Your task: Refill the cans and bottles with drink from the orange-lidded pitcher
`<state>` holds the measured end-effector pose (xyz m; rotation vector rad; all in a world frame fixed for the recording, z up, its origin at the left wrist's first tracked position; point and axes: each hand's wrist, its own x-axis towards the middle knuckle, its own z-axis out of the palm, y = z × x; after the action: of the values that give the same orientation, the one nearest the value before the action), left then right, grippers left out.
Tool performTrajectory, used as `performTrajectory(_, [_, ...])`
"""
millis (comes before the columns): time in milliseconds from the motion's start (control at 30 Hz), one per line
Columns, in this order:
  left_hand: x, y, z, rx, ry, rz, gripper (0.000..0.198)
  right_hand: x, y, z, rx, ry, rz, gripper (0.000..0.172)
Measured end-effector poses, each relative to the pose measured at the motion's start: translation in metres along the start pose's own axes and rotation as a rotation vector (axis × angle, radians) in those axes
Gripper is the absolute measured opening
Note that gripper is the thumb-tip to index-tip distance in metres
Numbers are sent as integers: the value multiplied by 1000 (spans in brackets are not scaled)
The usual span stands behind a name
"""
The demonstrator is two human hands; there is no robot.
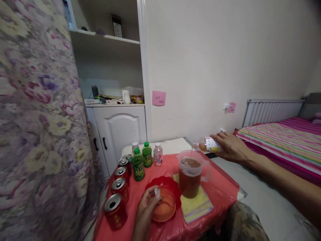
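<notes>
My right hand (229, 145) grips a clear drink bottle (212, 144) with a white and yellow label, tipped almost level with its mouth to the left. A thin stream runs from it into a translucent plastic pitcher (189, 182), which holds reddish-brown liquid with foam on top. The pitcher stands on a folded yellow cloth (194, 209). My left hand (147, 202) pinches a small white piece, apparently a bottle cap (157, 193), above an orange bowl (164, 214). Behind and beneath that bowl lies a red scalloped dish (170, 182).
Several opened red cans (115, 212) line the left side of the red-covered table (140, 231). Two green-capped bottles (138, 165) and a white-capped clear bottle (157, 154) stand behind. A floral curtain (42, 117) hangs left; a bed (283, 134) is at right.
</notes>
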<state>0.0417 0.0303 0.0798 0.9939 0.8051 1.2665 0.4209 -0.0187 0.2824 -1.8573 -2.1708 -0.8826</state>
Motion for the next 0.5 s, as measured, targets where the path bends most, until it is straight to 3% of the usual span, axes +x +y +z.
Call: performTrajectory(500, [-2, 1, 0, 9, 2, 2, 53, 1, -2, -4, -2, 6, -24, 46])
